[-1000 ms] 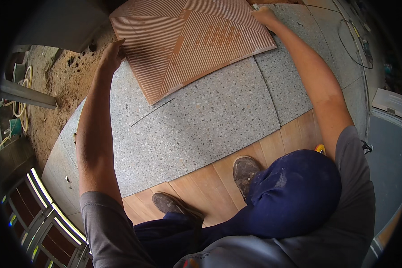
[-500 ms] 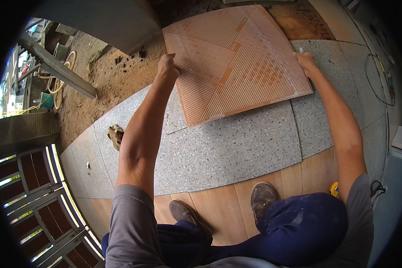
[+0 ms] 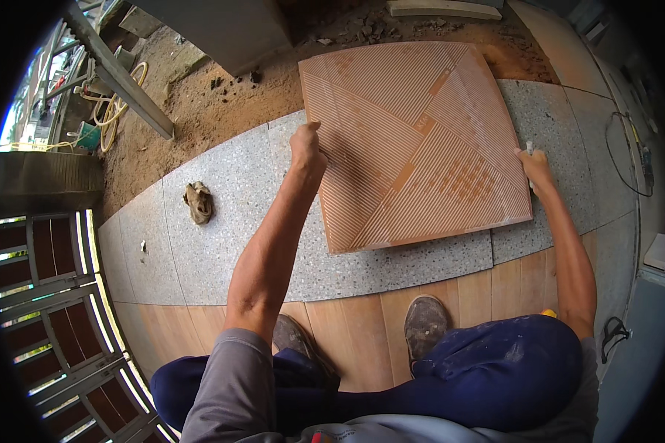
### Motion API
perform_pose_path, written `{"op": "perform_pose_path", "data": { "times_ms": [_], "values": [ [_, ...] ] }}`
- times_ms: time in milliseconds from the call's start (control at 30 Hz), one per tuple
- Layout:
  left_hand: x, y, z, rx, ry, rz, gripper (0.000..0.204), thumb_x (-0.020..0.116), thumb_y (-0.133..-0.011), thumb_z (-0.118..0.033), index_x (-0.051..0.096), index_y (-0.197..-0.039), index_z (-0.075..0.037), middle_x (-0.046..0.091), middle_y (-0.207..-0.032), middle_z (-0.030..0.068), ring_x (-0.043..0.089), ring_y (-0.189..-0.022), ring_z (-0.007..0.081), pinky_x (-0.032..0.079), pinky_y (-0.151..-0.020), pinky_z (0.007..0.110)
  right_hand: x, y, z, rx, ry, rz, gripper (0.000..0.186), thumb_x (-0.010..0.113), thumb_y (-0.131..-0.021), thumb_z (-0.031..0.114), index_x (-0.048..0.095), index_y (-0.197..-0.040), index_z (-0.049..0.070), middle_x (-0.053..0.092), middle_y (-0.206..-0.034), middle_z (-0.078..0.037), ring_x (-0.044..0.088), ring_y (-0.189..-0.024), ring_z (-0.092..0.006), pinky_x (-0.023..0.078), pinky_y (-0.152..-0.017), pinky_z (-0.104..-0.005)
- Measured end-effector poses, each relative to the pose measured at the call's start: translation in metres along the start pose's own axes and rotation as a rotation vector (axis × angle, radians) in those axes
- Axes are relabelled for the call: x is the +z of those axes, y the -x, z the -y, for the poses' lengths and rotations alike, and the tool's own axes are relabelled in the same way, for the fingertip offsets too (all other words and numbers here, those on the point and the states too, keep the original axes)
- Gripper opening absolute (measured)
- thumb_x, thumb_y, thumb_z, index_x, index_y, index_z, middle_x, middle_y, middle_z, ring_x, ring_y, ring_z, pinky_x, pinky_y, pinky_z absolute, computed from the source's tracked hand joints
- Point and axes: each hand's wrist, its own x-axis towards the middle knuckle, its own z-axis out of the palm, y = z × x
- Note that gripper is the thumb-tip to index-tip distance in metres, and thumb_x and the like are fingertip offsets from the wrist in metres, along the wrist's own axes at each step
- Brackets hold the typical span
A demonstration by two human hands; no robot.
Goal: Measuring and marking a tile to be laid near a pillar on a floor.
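A large square orange-brown floor tile, its ribbed back facing up, is held by its two side edges. My left hand is closed round the left edge. At the right edge my right hand grips the tile; a small whitish stick-like thing shows by its fingers, its kind unclear. The tile lies over the grey speckled tiles, with a shadow under its near edge; whether any part rests on them cannot be told.
A crumpled brown rag lies left on the speckled tiles. Wood-look tiles run under my shoes. Bare soil with debris and a grey pillar are beyond. A slatted gate stands left, a cable lies right.
Both hands have drawn the tile nearer to me, and it sits lower and slightly farther right in view. The rag, partly behind my left arm before, now shows fully. The view has shifted.
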Motion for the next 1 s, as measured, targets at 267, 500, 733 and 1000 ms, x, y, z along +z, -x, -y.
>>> {"op": "perform_pose_path", "data": {
  "times_ms": [267, 500, 733, 1000],
  "values": [
    [-0.027, 0.028, 0.039, 0.014, 0.037, -0.028, 0.044, 0.056, -0.092, -0.010, 0.051, -0.124, 0.019, 0.057, -0.118, 0.0252, 0.060, -0.105, 0.0366, 0.050, -0.088, 0.048, -0.014, 0.029, -0.030, -0.004, 0.081, -0.052, 0.032, 0.064, -0.096, 0.026, 0.057, -0.090, -0.005, 0.061, -0.088, -0.012, 0.058, -0.079, -0.0189, 0.048, -0.069, -0.0393],
    [-0.027, 0.043, 0.059, -0.004, 0.062, -0.032, 0.037, 0.059, -0.090, -0.010, 0.056, -0.115, 0.017, 0.059, -0.108, 0.0212, 0.060, -0.098, 0.0330, 0.049, -0.081, 0.050, -0.021, 0.038, -0.048, 0.043, 0.081, -0.041, 0.034, 0.064, -0.096, 0.026, 0.058, -0.097, -0.008, 0.062, -0.093, -0.015, 0.060, -0.083, -0.0209, 0.049, -0.072, -0.0390],
    [-0.027, 0.056, 0.064, 0.006, -0.039, -0.022, 0.046, 0.051, -0.094, -0.010, 0.043, -0.131, 0.017, 0.052, -0.128, 0.0317, 0.059, -0.110, 0.0419, 0.052, -0.091, 0.053, -0.022, 0.035, -0.057, 0.074, 0.072, -0.018, 0.043, 0.062, -0.096, 0.026, 0.055, -0.114, -0.013, 0.062, -0.104, -0.020, 0.062, -0.092, -0.0248, 0.050, -0.079, -0.0403],
    [-0.020, 0.064, 0.085, 0.089, 0.003, -0.035, 0.040, 0.051, -0.093, -0.006, 0.047, -0.123, 0.020, 0.056, -0.121, 0.0306, 0.061, -0.105, 0.0418, 0.053, -0.086, 0.053, -0.024, 0.032, -0.082, 0.027, 0.117, -0.053, 0.041, 0.066, -0.094, 0.026, 0.061, -0.100, -0.014, 0.065, -0.094, -0.019, 0.062, -0.086, -0.0232, 0.050, -0.074, -0.0413]
  ]
}}
